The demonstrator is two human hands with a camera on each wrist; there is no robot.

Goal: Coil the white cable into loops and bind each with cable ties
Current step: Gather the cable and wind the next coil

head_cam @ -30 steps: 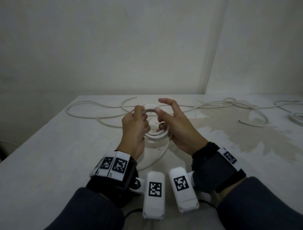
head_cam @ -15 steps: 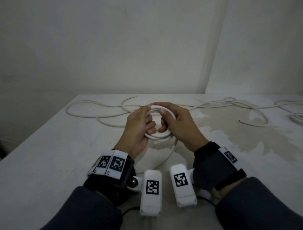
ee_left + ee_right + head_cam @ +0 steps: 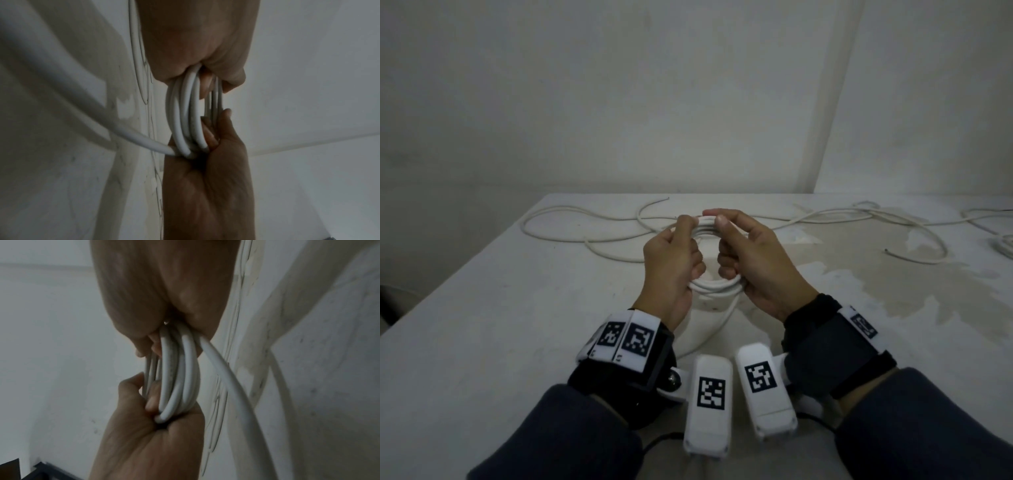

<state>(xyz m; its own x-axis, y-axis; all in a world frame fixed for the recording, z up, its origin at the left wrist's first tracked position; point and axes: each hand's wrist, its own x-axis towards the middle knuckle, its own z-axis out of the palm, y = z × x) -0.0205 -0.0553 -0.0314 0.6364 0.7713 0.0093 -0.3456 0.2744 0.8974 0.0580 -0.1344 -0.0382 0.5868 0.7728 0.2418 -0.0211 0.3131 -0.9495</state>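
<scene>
White cable (image 3: 717, 287) wound into a small coil of several turns, held above the table (image 3: 482, 308) between both hands. Left hand (image 3: 671, 260) grips the coil's left side, fingers curled round the bundled turns; right hand (image 3: 753, 263) grips the right side, thumb and fingers pinching the top.

One loose strand runs from the coil's bottom down to the table; the remaining length lies slack across the far surface.

Judgement: winding is in progress. To do it well, keep the turns the same size and flat together, one hand clamping while the other feeds slack, no twist.

No ties visible. No containers in view, so nothing to record there.
</scene>
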